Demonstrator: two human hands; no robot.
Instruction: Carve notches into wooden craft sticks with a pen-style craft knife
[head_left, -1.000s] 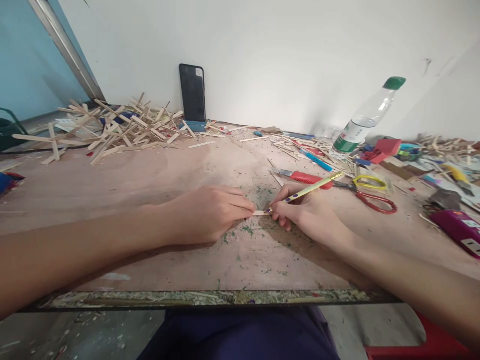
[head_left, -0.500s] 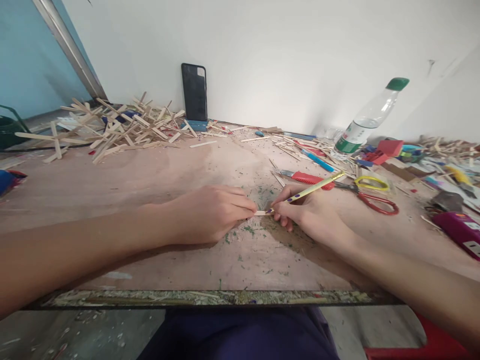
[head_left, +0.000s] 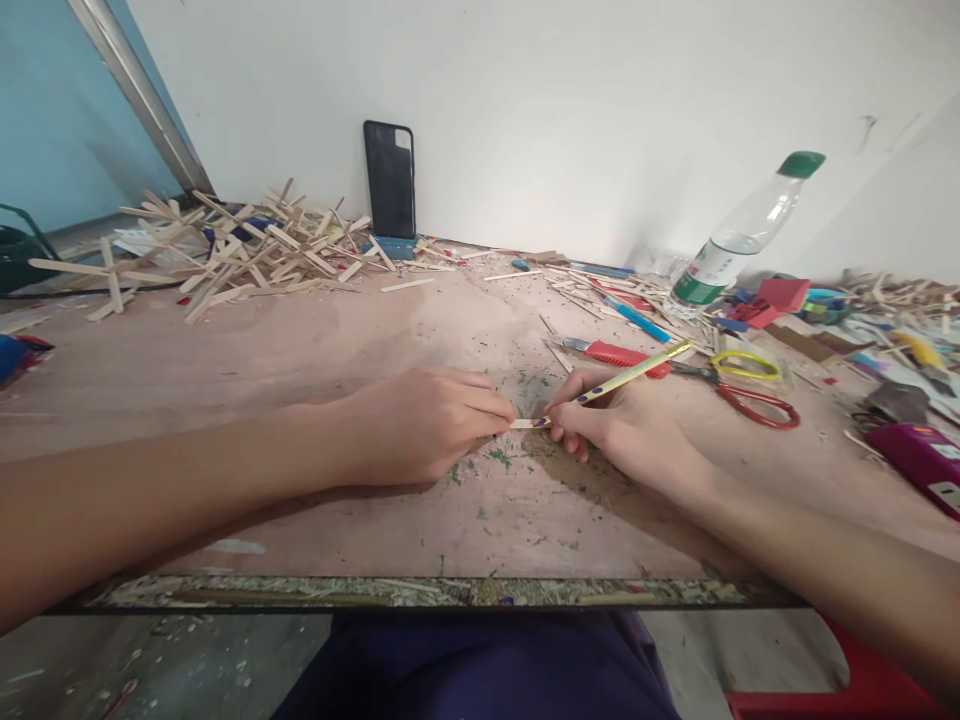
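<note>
My left hand (head_left: 420, 425) rests on the wooden tabletop (head_left: 300, 360), fingers pressed together on one end of a small flat wooden stick (head_left: 523, 424). My right hand (head_left: 622, 425) is closed round a yellow pencil with purple dots (head_left: 626, 375), its tip touching the stick's other end. The two hands nearly meet at the middle of the table. Green shavings lie scattered around them.
A pile of wooden sticks (head_left: 225, 250) lies at the back left, a black phone (head_left: 389, 180) leans on the wall. Right of my hands are a red utility knife (head_left: 611, 353), red and yellow scissors (head_left: 742, 385), a plastic bottle (head_left: 742, 235) and a magenta box (head_left: 919, 455).
</note>
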